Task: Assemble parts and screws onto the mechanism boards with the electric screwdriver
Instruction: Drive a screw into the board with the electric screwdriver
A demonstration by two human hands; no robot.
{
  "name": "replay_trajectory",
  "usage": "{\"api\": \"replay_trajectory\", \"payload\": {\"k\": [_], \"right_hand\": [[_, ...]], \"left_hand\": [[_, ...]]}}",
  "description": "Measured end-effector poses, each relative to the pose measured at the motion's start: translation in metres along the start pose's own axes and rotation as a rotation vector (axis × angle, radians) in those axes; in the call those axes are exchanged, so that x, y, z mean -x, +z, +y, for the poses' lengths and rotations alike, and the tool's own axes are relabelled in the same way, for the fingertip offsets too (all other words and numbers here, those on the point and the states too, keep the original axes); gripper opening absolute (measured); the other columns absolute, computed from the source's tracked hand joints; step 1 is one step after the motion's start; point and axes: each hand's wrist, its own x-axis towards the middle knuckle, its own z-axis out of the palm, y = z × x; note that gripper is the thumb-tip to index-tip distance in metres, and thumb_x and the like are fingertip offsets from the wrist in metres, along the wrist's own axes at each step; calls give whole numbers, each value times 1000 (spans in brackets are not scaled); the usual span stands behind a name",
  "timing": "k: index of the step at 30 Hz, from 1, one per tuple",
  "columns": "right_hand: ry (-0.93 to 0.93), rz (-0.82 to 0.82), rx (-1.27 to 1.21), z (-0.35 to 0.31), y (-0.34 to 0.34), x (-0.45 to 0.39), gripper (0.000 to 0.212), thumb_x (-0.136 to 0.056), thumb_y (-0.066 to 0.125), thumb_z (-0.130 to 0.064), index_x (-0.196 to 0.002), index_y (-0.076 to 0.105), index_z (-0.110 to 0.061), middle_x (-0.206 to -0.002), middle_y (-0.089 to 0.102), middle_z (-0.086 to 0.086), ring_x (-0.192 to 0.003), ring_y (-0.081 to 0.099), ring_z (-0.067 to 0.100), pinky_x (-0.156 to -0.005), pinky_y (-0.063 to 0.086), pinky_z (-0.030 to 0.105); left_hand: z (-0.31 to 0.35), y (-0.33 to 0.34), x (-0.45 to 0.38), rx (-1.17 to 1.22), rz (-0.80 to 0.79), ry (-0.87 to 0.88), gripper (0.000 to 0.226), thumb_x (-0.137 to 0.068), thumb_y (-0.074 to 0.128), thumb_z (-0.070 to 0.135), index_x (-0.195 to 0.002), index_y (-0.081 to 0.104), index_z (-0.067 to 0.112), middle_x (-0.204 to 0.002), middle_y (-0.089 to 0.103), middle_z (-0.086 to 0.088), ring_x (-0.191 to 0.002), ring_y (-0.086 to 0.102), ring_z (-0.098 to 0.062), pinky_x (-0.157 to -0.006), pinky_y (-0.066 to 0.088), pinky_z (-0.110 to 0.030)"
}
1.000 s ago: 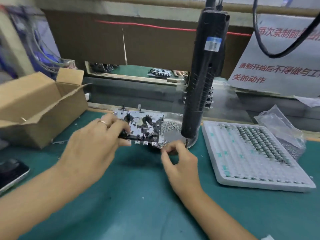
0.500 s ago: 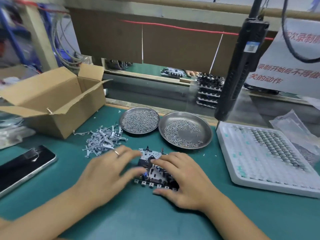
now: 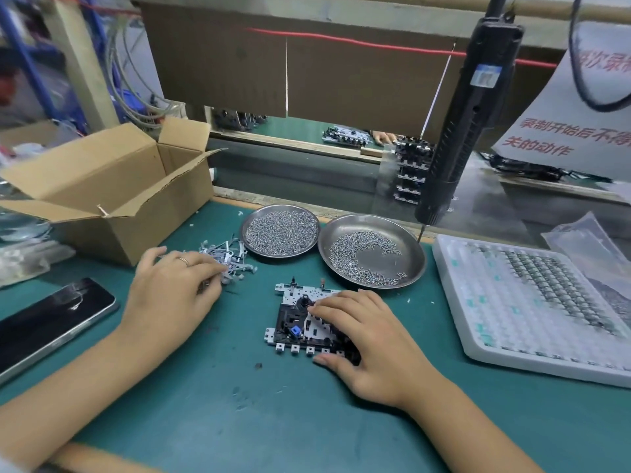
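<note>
From my head camera: half a second ago both my hands lay on the mechanism board (image 3: 300, 319); now my left hand (image 3: 170, 288) has left it and gone out to the pile of small grey parts (image 3: 227, 259) off to the left, while the board itself has stayed where it was on the green mat (image 3: 239, 421).

My right hand (image 3: 362, 336) rests on the right half of the board, fingers spread and nearly straight, their tips on its upper face and my thumb along its near edge, pressing it flat rather than gripping it. My left hand's fingers curl into the near edge of the grey pile; whether they already pinch a piece I cannot tell, as the fingertips are hidden.

The board lies flat under and just left of my right hand, well apart from my left. It is a pale metal plate carrying black plastic parts, a small blue piece near its front, and a row of square tabs along the near edge.

Beyond my right hand sit two round screw dishes (image 3: 372, 254), and the electric screwdriver (image 3: 467, 121) hangs above them, untouched.
</note>
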Motion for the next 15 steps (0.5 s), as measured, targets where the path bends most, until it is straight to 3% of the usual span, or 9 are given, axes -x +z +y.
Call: {"api": "replay_trajectory", "payload": {"k": [3, 6, 8, 12, 15], "right_hand": [[9, -6, -5, 0, 0, 0, 52, -84, 63, -46, -128, 58, -17, -127, 58, -4, -122, 48, 18, -104, 35, 39], [9, -15, -2, 0, -1, 0, 51, -84, 62, -46, -128, 58, -19, -128, 57, -6, -122, 48, 18, -105, 34, 42], [14, -8, 21, -1, -2, 0, 50, -84, 62, -43, -128, 57, -20, -128, 57, -7, -122, 48, 17, -105, 33, 43], [51, 71, 14, -1, -3, 2, 54, -80, 63, -39, -130, 57, -18, -129, 57, -6, -122, 49, 17, -107, 29, 50], [42, 337, -110, -3, -2, 0, 47, -85, 63, -35, -123, 61, -8, -121, 61, 0, -112, 56, 17, -102, 38, 41]], "left_hand": [[2, -5, -5, 250, 12, -138, 12, -84, 69, 13, -88, 78, 20, -97, 72, 1, -65, 58, -11, -86, 42, -40], [6, -10, -8, 462, 51, -254, 14, -84, 70, 10, -93, 78, 18, -96, 70, 0, -82, 60, -13, -81, 42, -28], [13, -14, -8, 460, 75, -185, 16, -84, 70, 8, -97, 77, 15, -91, 68, -3, -85, 62, -20, -80, 42, -26], [43, -13, -4, 467, -23, 123, 20, -85, 66, 10, -103, 75, 10, -86, 64, -2, -73, 58, -15, -74, 37, -8], [67, -5, 1, 486, -115, 297, 23, -92, 57, 17, -106, 73, 7, -88, 63, -3, -76, 60, -18, -75, 46, -25]]}}
